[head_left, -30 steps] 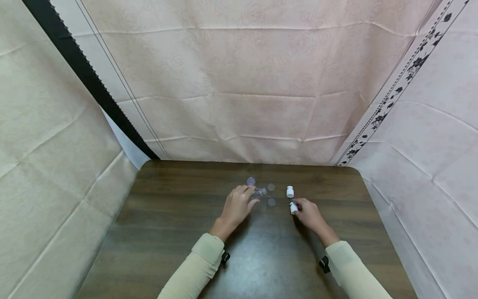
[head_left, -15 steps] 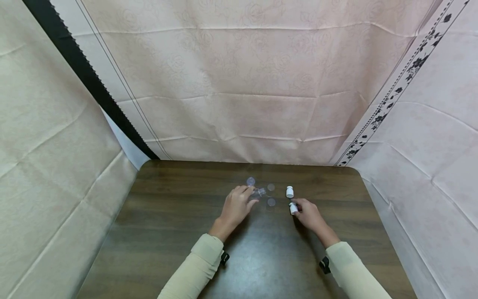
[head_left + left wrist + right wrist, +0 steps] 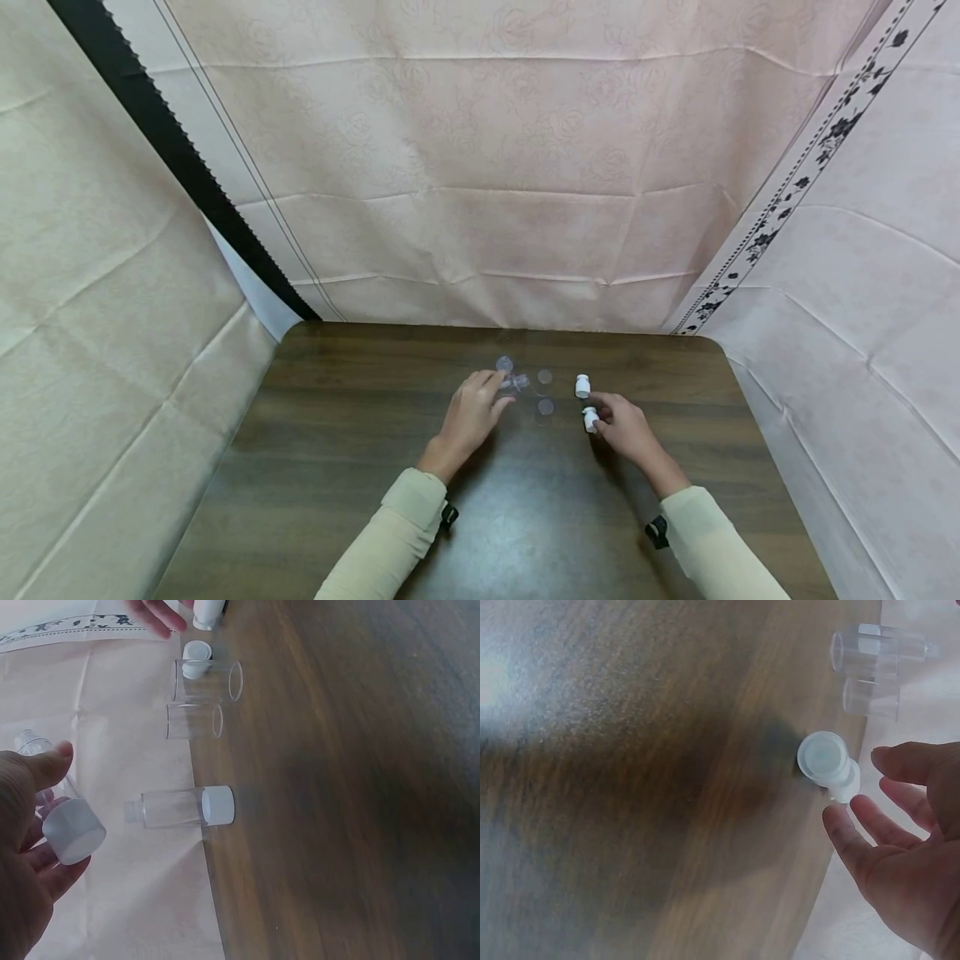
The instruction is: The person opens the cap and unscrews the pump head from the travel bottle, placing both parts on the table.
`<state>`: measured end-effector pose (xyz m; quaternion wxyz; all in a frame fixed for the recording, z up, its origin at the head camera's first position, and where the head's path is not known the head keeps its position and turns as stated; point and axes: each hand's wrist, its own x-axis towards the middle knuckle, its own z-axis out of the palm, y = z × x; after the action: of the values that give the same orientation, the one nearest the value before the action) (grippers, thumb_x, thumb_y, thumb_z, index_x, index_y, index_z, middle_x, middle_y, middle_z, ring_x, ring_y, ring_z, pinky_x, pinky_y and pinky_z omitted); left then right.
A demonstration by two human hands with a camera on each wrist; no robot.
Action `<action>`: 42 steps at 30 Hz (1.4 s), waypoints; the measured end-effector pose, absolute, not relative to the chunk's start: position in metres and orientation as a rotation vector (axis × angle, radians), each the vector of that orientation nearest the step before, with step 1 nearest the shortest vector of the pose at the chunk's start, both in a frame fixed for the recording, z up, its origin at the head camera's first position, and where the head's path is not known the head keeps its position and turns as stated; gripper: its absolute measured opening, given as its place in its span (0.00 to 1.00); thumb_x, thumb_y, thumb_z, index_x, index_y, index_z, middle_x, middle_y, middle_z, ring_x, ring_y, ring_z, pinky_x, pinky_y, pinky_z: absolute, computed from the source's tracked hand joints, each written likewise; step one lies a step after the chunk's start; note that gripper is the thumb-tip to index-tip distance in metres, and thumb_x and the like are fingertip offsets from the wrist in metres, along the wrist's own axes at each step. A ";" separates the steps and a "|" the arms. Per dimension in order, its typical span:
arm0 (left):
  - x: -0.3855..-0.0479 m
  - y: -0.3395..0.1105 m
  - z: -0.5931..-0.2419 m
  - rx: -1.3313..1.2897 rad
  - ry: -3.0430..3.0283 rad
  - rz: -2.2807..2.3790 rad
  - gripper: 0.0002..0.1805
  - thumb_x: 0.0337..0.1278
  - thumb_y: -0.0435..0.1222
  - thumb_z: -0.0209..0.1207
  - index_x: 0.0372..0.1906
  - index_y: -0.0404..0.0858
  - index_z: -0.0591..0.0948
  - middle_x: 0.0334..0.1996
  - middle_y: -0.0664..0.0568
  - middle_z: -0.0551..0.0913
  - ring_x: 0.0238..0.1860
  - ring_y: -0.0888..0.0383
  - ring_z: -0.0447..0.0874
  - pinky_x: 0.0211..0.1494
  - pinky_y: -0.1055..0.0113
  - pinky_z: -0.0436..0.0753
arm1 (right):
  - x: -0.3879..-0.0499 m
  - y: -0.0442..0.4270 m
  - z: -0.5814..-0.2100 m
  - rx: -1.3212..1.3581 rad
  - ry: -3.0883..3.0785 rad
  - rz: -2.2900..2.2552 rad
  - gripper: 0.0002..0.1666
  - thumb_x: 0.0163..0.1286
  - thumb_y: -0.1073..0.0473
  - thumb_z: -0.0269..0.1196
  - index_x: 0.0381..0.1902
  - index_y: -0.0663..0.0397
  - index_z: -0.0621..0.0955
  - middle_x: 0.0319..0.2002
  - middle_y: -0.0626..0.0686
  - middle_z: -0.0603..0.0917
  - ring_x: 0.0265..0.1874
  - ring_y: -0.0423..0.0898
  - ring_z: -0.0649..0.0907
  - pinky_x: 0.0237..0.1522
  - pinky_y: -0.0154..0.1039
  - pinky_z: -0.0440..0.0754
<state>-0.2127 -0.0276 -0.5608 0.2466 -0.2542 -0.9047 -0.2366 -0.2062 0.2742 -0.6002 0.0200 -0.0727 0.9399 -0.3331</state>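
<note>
My left hand (image 3: 470, 412) holds a small clear bottle with a white base (image 3: 73, 831), tilted between thumb and fingers. A second clear bottle with a white base (image 3: 217, 805) stands upright on the table beside it. My right hand (image 3: 624, 427) is beside the nearer white bottle top (image 3: 591, 420). In the right wrist view its fingers are spread and stand apart from that top. Just behind it stands another white bottle top (image 3: 582, 386). Two clear cylindrical covers (image 3: 193, 721) stand between the bottles and the white tops.
The brown wooden table (image 3: 360, 467) runs up to a pale cloth (image 3: 487, 167) hanging behind it. More cloth hangs on the left and right sides. The small parts are grouped near the table's back edge.
The clear bottle in my left hand has turned and moved slightly left with the hand. My right hand has shifted a little to the right, its fingers away from the nearer white top.
</note>
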 end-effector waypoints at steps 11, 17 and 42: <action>-0.218 -0.029 -0.562 -0.702 -2.588 -0.749 0.21 0.69 0.39 0.65 0.59 0.33 0.78 0.52 0.44 0.83 0.51 0.52 0.86 0.53 0.62 0.87 | -0.207 0.278 -0.588 -0.225 2.964 -1.004 0.27 0.67 0.67 0.68 0.64 0.62 0.79 0.56 0.67 0.83 0.47 0.59 0.84 0.50 0.59 0.82; -0.221 -0.028 -0.565 -0.681 -2.635 -0.820 0.20 0.70 0.38 0.64 0.60 0.33 0.75 0.52 0.44 0.81 0.50 0.52 0.86 0.52 0.61 0.87 | -0.207 0.278 -0.584 -0.197 2.942 -1.003 0.28 0.67 0.66 0.68 0.65 0.61 0.79 0.58 0.67 0.82 0.50 0.60 0.84 0.51 0.59 0.83; -0.230 -0.019 -0.606 -0.353 -2.673 -1.417 0.25 0.60 0.32 0.71 0.60 0.32 0.77 0.50 0.36 0.86 0.50 0.44 0.87 0.51 0.50 0.86 | -0.202 0.276 -0.572 -0.217 2.971 -1.001 0.29 0.69 0.63 0.67 0.67 0.59 0.77 0.59 0.67 0.82 0.56 0.64 0.82 0.56 0.63 0.80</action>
<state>-0.2300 -0.0191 -0.6056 0.0479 -0.1159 -0.8766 -0.4646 -0.2021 0.2762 -0.5719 -0.0003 -0.0690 0.9454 -0.3185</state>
